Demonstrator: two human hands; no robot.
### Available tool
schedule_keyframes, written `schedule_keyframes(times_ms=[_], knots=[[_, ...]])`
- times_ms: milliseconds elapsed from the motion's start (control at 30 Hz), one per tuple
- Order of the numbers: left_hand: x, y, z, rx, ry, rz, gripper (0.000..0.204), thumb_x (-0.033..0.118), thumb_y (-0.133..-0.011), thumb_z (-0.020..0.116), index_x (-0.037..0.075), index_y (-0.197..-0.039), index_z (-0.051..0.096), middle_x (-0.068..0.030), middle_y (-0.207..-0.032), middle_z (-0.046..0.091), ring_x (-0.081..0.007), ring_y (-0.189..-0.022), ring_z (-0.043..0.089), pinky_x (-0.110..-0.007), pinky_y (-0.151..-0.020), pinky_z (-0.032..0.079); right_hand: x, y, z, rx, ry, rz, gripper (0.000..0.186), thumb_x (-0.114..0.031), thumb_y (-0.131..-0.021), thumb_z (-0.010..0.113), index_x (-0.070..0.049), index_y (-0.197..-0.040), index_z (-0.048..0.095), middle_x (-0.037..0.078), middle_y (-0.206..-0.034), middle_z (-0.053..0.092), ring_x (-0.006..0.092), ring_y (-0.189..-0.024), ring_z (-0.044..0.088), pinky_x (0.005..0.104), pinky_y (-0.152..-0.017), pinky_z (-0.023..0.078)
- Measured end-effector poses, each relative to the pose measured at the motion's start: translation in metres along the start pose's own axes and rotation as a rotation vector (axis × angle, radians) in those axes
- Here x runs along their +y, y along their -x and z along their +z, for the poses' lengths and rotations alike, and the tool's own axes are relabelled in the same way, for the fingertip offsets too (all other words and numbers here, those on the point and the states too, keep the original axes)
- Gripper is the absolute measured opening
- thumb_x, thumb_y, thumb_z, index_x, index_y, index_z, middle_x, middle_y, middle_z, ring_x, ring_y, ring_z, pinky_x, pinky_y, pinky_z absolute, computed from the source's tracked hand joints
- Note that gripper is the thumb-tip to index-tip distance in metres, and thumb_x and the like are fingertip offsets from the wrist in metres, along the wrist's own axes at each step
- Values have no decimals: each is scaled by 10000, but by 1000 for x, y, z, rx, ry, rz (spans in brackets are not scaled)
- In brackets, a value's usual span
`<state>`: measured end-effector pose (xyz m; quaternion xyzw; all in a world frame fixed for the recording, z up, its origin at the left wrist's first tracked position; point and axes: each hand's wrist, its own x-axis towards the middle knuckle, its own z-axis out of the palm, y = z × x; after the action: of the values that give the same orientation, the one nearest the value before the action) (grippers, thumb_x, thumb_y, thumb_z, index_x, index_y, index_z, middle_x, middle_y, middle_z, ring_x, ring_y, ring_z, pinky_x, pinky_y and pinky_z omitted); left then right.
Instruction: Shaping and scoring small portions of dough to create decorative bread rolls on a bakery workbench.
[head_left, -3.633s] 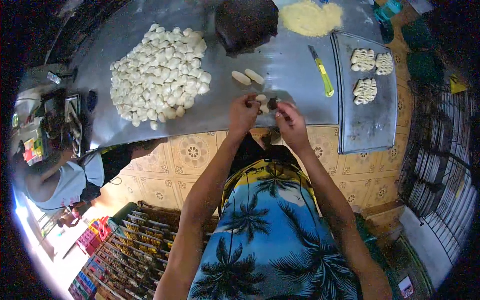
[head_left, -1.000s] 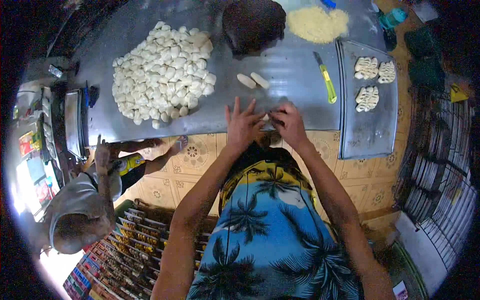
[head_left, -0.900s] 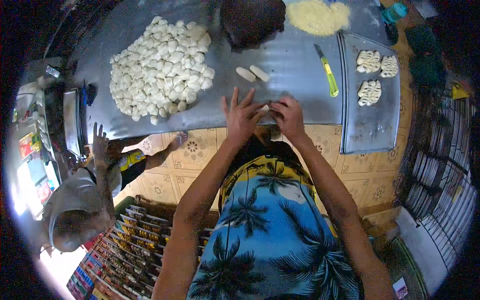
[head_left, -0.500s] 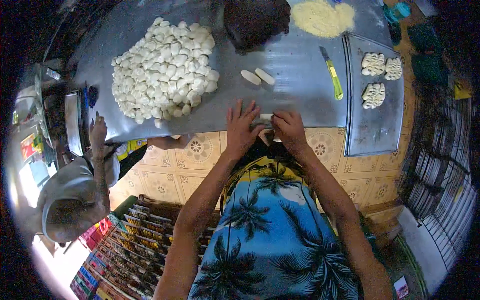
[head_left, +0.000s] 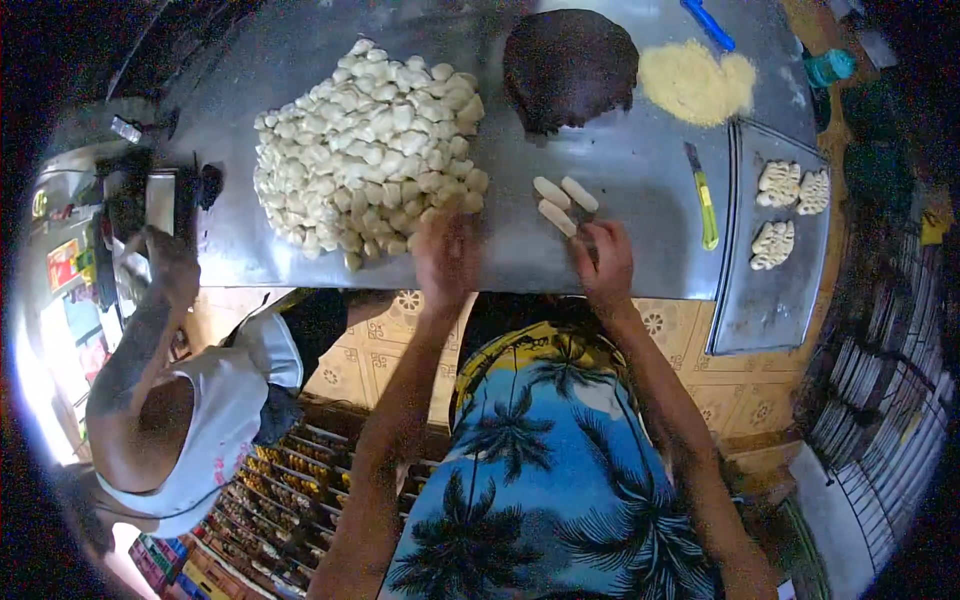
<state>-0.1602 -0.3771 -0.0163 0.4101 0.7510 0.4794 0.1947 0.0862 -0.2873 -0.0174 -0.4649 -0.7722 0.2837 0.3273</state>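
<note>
My left hand (head_left: 446, 256) reaches into the lower right of the white dough-piece pile (head_left: 360, 150), smeared by motion; what its fingers hold cannot be made out. My right hand (head_left: 600, 255) rests open at the table edge, fingertips bent beside the lowest of three short pale dough rolls (head_left: 556, 218). Beyond them lies a dark brown dough mass (head_left: 565, 65). A green-handled knife (head_left: 707, 215) lies to the right, beside a metal tray (head_left: 760, 310) bearing three shaped dough pieces (head_left: 777, 183).
The steel table (head_left: 650, 170) also holds yellow powder (head_left: 695, 80) and a blue tool (head_left: 710, 25) at the back. A co-worker (head_left: 185, 420) bends at the left end. Below stand loaded racks (head_left: 280, 480); wire racks (head_left: 870, 420) stand at the right.
A third pale roll now lies beside the other two. My left hand has moved left into the dough pile, my right hand rightward. The view has shifted and the co-worker has changed posture.
</note>
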Motion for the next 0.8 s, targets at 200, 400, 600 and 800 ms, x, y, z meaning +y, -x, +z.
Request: schedule_keyframes(times_ms=[200,400,600,800], knots=[[21,-100,-52,-316,-428,-92,276,123,-903,733,50,-1166,693,-196,-1177,681,-448,-994,655,-529,-860,523,13,-48,-2,-75,109,26,193,-163,-953,718,-20,-1081,724,148,-1036,667,339,-880,676,423,-757,559],[43,-74,-43,-107,-258,-10,287,53,-941,718,0,-1202,613,-128,-1051,655,-276,-931,683,-377,-743,566,9,-127,40,-12,198,-192,172,-135,-906,748,-61,-1062,747,100,-958,661,339,-888,655,443,-752,552],[24,-15,-6,-462,241,-217,493,-13,-908,739,30,-1387,634,-72,-1103,731,-144,-923,698,-309,-839,576,4,-147,67,-86,395,-187,174,-157,-899,748,-68,-1049,757,96,-932,648,340,-903,636,467,-760,543],[36,27,9,-720,50,-516,309,144,-941,758,-9,-1210,746,-92,-1065,790,-162,-937,698,-330,-870,561,-10,-169,65,-308,170,183,186,-183,-926,750,-30,-1032,761,104,-888,670,274,-820,630,423,-741,525]])
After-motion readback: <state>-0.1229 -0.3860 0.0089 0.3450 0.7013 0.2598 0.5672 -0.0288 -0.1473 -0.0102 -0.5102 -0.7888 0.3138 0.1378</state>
